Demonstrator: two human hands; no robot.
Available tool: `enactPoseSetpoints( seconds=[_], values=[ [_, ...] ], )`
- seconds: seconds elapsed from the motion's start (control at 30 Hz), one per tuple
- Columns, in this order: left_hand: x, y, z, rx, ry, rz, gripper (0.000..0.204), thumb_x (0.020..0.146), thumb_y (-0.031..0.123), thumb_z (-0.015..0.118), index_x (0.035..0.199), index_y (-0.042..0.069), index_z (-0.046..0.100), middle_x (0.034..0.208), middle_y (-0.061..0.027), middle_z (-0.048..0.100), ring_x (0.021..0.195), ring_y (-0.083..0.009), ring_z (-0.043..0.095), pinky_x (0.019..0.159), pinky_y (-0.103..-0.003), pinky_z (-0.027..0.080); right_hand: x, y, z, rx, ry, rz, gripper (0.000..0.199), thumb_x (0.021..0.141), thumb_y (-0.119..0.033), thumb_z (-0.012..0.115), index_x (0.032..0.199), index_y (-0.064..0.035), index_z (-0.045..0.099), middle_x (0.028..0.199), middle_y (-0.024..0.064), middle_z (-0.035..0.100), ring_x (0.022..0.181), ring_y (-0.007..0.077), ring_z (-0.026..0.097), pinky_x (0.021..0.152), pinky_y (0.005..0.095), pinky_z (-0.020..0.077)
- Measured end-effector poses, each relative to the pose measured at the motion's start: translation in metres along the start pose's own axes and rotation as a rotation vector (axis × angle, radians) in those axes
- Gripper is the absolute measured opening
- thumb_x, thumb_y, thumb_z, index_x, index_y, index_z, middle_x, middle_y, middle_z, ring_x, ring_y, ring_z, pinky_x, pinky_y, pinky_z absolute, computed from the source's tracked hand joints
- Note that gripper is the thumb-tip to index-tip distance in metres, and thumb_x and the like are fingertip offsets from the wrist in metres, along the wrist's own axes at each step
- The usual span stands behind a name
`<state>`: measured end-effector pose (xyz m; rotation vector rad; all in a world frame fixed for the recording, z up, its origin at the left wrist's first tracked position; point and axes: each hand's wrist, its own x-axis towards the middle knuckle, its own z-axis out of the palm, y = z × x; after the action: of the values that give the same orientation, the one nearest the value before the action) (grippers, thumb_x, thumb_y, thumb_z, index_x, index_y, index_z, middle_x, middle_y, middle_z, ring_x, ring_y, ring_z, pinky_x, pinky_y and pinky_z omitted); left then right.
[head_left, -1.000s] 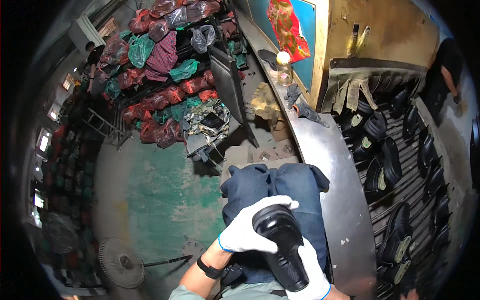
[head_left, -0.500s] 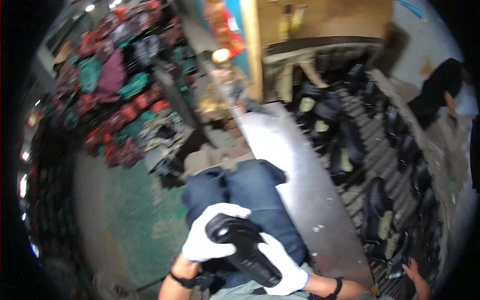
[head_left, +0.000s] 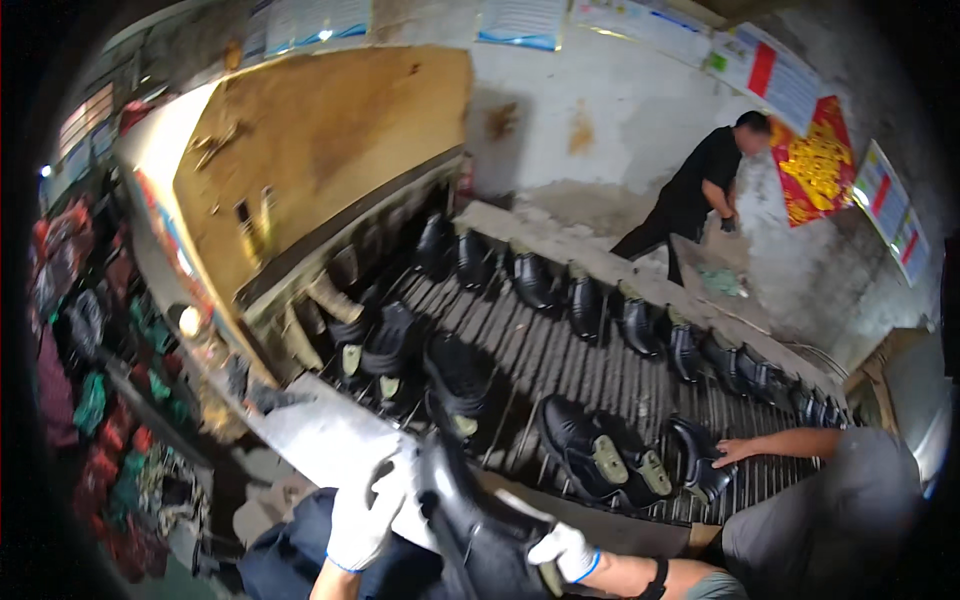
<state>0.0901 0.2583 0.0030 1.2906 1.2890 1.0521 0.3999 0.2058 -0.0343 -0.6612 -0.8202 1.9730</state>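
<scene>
A black leather shoe (head_left: 478, 520) is held in front of my lap, its toe pointing up and away. My right hand (head_left: 565, 551), in a white glove, grips it at the heel end, where a bit of an olive block shows. Beside the toe, on the left, my white-gloved left hand (head_left: 365, 515) has its thumb and fingers apart and looks off the shoe. Just beyond is a slatted conveyor (head_left: 530, 350) carrying several black shoes. The nearest is a pair of black shoes (head_left: 580, 445) with olive blocks in their openings.
At the right, a co-worker's hand (head_left: 738, 452) touches a black shoe (head_left: 700, 460) on the conveyor. A person in black (head_left: 690, 195) bends by the far wall. A metal ledge (head_left: 330, 430) runs along the conveyor's near side. A tan hood panel (head_left: 330, 140) stands at its left end.
My view has swung right toward the conveyor. Both hands held the shoe over my lap; now my left hand has opened away from it and the right keeps hold.
</scene>
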Motion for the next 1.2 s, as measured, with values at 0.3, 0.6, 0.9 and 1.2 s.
enactPoseSetpoints(
  seconds=[0.3,0.6,0.9,1.2],
  values=[
    [0.166,-0.030,0.116,1.071,-0.185,0.646,0.034,0.084,0.027,0.083,0.107,0.003,0.074,0.105,-0.0188,0.074,0.107,-0.0416,0.070,0.093,-0.054,0.055,0.123,-0.088,-0.171,-0.675,0.414,0.079,0.101,0.088,0.001,0.076,0.176,-0.0038,0.025,0.097,0.0149,0.076,0.082,0.0210,0.074,0.076,0.0376,0.0607],
    [-0.152,0.057,0.034,1.062,-0.808,0.528,0.017,0.095,0.025,0.059,0.079,0.019,0.058,0.074,-0.0029,0.054,0.075,-0.0216,0.058,0.069,-0.042,0.041,0.105,-0.021,-0.080,-2.069,0.695,-0.306,0.075,0.086,-0.015,0.077,0.158,-0.0073,0.056,0.156,0.0299,0.051,0.142,0.0506,0.049,0.125,0.0630,0.0339],
    [-0.182,-0.046,-0.066,1.202,0.432,-0.108,0.106,0.080,0.034,0.092,0.162,-0.008,0.040,0.160,-0.0306,0.050,0.155,-0.0517,0.038,0.133,-0.067,0.019,0.234,0.037,-0.169,-0.733,0.531,-0.010,0.083,0.072,-0.008,0.092,0.148,-0.0014,0.060,0.117,0.0114,0.074,0.106,0.0286,0.071,0.095,0.0432,0.0596],
    [-0.208,-0.029,-0.085,-0.473,0.391,-0.199,0.052,0.098,0.019,0.081,0.144,0.001,0.064,0.140,-0.0144,0.072,0.131,-0.0290,0.068,0.115,-0.043,0.052,0.089,0.001,-0.043,0.401,-0.007,0.073,0.093,0.089,-0.038,0.078,0.162,0.0079,0.043,0.155,0.0301,0.058,0.143,0.0531,0.056,0.126,0.0728,0.0373]
  ],
)
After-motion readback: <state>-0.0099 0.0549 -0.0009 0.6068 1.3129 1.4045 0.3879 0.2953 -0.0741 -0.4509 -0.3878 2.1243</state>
